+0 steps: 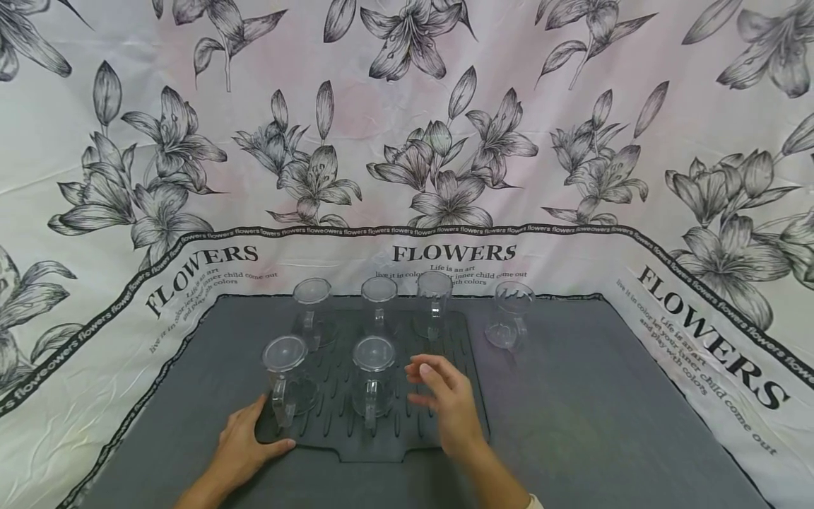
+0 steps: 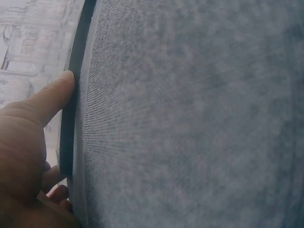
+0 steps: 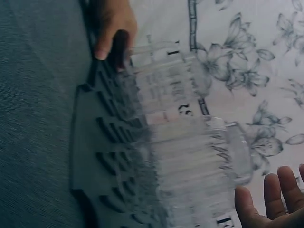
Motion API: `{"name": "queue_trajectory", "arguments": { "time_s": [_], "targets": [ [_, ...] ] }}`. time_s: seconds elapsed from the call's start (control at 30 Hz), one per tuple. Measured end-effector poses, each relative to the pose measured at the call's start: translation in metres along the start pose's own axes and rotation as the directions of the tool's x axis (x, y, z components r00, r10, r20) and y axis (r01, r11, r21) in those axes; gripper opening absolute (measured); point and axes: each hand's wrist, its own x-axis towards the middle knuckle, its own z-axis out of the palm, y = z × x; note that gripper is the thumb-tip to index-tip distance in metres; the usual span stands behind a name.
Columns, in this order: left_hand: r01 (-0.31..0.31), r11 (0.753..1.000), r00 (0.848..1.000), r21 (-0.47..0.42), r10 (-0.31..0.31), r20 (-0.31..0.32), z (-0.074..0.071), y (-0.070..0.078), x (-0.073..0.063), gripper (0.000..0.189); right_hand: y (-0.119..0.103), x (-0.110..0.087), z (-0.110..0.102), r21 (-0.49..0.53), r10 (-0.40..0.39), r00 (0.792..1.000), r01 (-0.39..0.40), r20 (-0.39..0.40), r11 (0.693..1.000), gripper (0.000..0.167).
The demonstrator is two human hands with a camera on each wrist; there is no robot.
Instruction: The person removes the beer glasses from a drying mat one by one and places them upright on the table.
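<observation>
At the front left corner of a dark ridged drying mat (image 1: 372, 451), my left hand (image 1: 240, 442) grips the edge. Its thumb (image 2: 54, 95) lies along the mat's rim in the left wrist view. Several clear glass mugs stand upside down on the mat. The front left mug (image 1: 286, 355) is nearest that hand, its handle towards me. My right hand (image 1: 453, 410) hovers over the mat's right side, fingers loosely bent and holding nothing. Just left of it, apart from the fingers, is the front middle mug (image 1: 374, 355).
Three mugs form the mat's back row: left (image 1: 312, 291), middle (image 1: 379, 291) and right (image 1: 435, 286). Another glass mug (image 1: 506, 332) stands on the grey tabletop (image 1: 591, 424), right of the mat. A flower-printed cloth (image 1: 445, 177) hangs behind and along both sides.
</observation>
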Motion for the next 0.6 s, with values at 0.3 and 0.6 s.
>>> {"name": "queue_trajectory", "arguments": {
  "time_s": [0.3, 0.6],
  "targets": [
    [-0.004, 1.0, 1.0, -0.02, 0.004, -0.003, 0.001, -0.001, -0.001, 0.111, 0.037, -0.002, 0.015, -0.034, 0.114, 0.993, -0.114, -0.009, 0.993, 0.037],
    [-0.036, 0.999, 0.998, -0.005, 0.036, -0.042, 0.002, -0.002, -0.002, 0.108, 0.053, -0.003, 0.026, -0.037, 0.181, 0.983, -0.182, -0.008, 0.983, 0.038]
  ]
}}
